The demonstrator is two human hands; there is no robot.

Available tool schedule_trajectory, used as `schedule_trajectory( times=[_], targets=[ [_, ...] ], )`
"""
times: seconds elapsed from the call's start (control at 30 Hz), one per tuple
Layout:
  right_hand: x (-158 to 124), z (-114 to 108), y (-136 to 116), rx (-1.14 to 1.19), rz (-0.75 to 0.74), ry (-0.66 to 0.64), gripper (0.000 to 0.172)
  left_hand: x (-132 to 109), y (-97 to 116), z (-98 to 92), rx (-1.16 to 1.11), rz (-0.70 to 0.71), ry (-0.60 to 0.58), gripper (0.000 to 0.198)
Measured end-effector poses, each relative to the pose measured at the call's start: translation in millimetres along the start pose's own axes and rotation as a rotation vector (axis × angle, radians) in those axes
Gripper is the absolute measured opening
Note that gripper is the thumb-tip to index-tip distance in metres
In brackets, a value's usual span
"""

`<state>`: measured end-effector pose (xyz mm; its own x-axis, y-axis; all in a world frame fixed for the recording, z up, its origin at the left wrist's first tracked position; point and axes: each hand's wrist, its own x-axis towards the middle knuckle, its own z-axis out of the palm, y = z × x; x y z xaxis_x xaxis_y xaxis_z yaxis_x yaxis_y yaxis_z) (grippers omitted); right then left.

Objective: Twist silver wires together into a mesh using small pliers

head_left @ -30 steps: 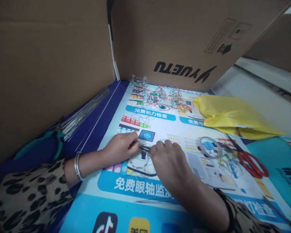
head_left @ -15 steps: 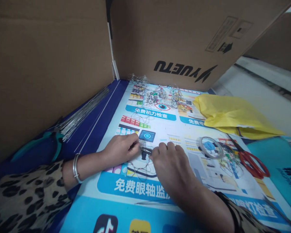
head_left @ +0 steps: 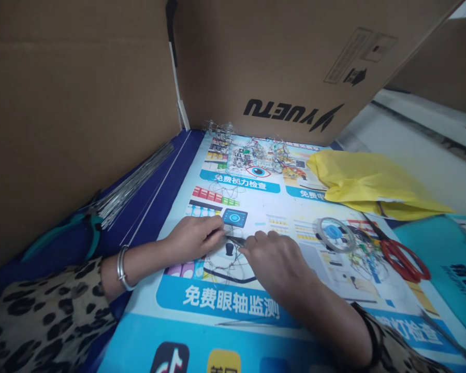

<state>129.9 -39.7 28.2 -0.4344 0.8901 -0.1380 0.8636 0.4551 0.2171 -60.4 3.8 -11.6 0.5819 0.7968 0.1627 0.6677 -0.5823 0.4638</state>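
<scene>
My left hand (head_left: 196,235) pinches a thin wire (head_left: 230,270), whose fine loops hang down over the printed sheet. Wrapped in my right hand (head_left: 277,261) is a pair of pliers (head_left: 237,241); only their narrow dark jaws show, pointing left, and the handles are hidden in the palm. The jaw tips meet the wire right at my left fingertips. Whether the jaws grip the wire is too small to tell. Both hands are low over the middle of the printed sheet (head_left: 252,207).
Teal-handled pliers (head_left: 95,233) and a bundle of straight wires (head_left: 134,184) lie at left. Tangled wire pieces (head_left: 256,153) sit at the back. At right are a tape roll (head_left: 336,235), red scissors (head_left: 406,259) and a yellow bag (head_left: 373,178). Cardboard walls (head_left: 295,62) stand behind and left.
The plier jaws, spread a little before, now look closed together by my left fingertips. My right hand has turned slightly, and the camera view has shifted a little.
</scene>
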Motion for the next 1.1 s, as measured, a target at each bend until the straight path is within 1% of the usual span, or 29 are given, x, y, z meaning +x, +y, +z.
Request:
schedule_trajectory(
  times=[0.23, 0.33, 0.47, 0.67, 0.8, 1.0, 1.1],
  targets=[
    [-1.2, 3.6, -0.5, 0.007, 0.018, 0.033, 0.021, 0.8, 3.6, 3.2, 0.072, -0.08, 0.06, 0.008],
    [-2.0, 6.6, 1.0, 0.028, 0.023, 0.051, 0.022, 2.7, 1.7, 3.1, 0.014, -0.006, 0.065, 0.011],
    [-5.1, 14.9, 5.1, 0.028, 0.019, 0.129, 0.023, 5.0, -1.5, 1.6, -0.066, 0.124, 0.048, 0.014],
    [-11.0, 25.1, 12.3, 0.017, 0.039, 0.213, 0.024, 9.9, -1.4, -0.8, -0.109, 0.137, -0.011, 0.019],
    [-12.9, 26.1, 16.3, 0.025, 0.065, 0.205, 0.025, 16.5, -0.4, -1.0, -0.16, 0.162, -0.051, 0.022],
    [-13.3, 20.3, 16.1, 0.04, 0.09, 0.148, 0.028, 22.6, 2.0, -0.6, -0.182, 0.117, -0.053, 0.024],
    [-13.1, 18.7, 15.3, 0.034, 0.075, 0.138, 0.028, 24.8, 3.4, -0.6, -0.16, 0.124, -0.057, 0.024]
  ],
)
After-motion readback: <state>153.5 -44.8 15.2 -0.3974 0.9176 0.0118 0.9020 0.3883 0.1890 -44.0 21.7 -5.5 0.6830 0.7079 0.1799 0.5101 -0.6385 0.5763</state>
